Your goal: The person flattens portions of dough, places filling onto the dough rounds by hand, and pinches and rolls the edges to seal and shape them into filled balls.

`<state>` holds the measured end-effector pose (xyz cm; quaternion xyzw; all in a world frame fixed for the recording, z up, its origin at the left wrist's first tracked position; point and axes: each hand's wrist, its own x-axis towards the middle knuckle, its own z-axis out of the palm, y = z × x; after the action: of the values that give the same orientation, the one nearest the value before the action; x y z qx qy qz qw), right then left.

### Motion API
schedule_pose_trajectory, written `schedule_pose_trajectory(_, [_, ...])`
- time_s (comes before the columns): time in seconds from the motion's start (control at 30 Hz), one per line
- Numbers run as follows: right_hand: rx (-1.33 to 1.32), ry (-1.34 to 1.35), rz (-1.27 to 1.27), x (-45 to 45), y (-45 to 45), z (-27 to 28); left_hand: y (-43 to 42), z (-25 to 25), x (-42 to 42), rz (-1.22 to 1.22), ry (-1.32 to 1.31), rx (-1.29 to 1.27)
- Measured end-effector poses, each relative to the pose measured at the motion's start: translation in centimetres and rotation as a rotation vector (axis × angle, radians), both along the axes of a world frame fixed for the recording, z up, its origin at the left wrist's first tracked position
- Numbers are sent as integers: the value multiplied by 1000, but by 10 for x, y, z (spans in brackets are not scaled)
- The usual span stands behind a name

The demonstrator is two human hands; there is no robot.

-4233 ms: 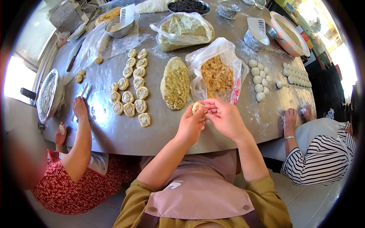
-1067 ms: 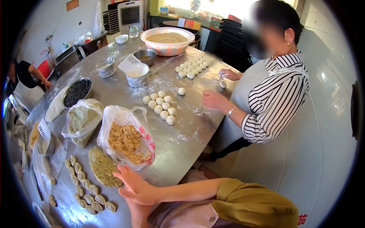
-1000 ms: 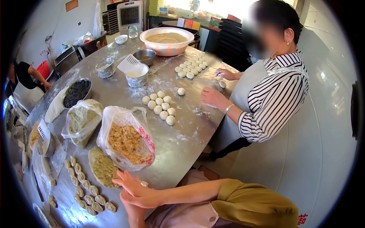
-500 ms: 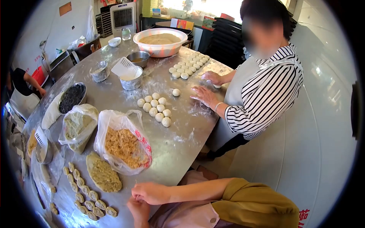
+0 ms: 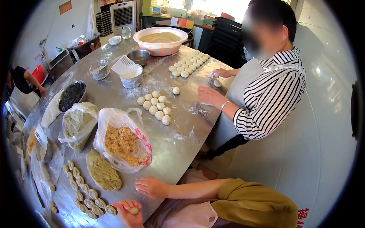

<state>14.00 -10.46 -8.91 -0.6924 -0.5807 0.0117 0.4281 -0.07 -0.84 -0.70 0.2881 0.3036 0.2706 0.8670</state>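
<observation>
My left hand, at the bottom edge of the table, holds a small pale dough ball in its curled fingers. The thumb points toward the nearest of the flattened filled dough pieces, laid in rows. My right hand rests low over the tabletop with fingers curled downward; a pale speck shows at the fingertips, but what they hold, if anything, is hidden. Close by lie a greenish slab of dough or filling and a plastic bag of orange-brown filling.
Across the table a co-worker in a striped shirt handles dough. White dough balls sit mid-table. Beyond them stand a large basin and a metal pot with a white scoop. A bowl of dark filling stands left.
My hands, together before, have parted: the left moved down and left, showing a dough ball, and the right moved slightly up. The co-worker's hands shifted, uncovering a dough piece.
</observation>
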Motion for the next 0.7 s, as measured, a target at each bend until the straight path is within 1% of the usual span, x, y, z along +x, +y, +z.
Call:
schedule_pose_trajectory(0.03, [-29,22,23,2,1,2,1,-3,-1,-29,-59,-16])
schedule_pose_trajectory(0.07, [-4,54,-12,3,2,5,2,-5,-1,-56,-120,-29])
schedule_pose_trajectory(0.13, [39,118,-73,2,0,29,8,-8,-2,20,-100,31])
schedule_pose_trajectory(0.17, [45,177,-49,0,1,43,9,-10,-3,61,-88,53])
schedule_pose_trajectory(0.23, [58,296,-5,-7,1,73,10,2,1,187,-46,40])
schedule_pose_trajectory(0.27, [58,309,57,-12,2,80,13,12,7,245,-28,42])
schedule_pose_trajectory(0.3, [62,319,121,-17,5,86,9,25,17,378,75,96])
schedule_pose_trajectory(0.37, [88,364,225,-28,13,91,23,8,12,391,36,185])
schedule_pose_trajectory(0.4, [91,447,233,-34,18,92,24,12,15,396,18,227])
schedule_pose_trajectory(0.47, [98,616,247,-43,27,95,12,19,20,346,29,189])
schedule_pose_trajectory(0.5, [-12,758,221,-43,27,97,6,23,23,322,34,171])
schedule_pose_trajectory(0.6, [-51,955,165,-36,31,96,-5,42,33,422,-334,159])
schedule_pose_trajectory(0.63, [-32,951,179,-36,31,95,2,31,25,310,-371,289])
schedule_pose_trajectory(0.7, [-70,923,285,-42,37,75,-3,29,21,208,-145,571])
